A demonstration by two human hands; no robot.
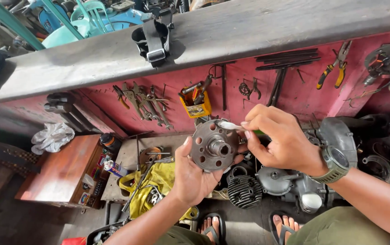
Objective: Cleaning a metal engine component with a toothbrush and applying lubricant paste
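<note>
My left hand [194, 174] holds up a round metal disc with several holes and a central hub [213, 145], gripped from below by thumb and fingers. My right hand [279, 138], with a green watch at the wrist, pinches a toothbrush with a white head [229, 125] and green handle. The bristle end rests against the upper right edge of the disc. Both hands are raised over the floor in front of a red tool wall.
A red wall [294, 97] holds pliers [333, 70], wrenches [147, 104] and a yellow box of tools [196, 105]. On the floor lie a finned engine cylinder [245, 190], grey engine casings [290, 183], a yellow cloth [156, 181] and a wooden box [63, 170]. My sandalled feet show below.
</note>
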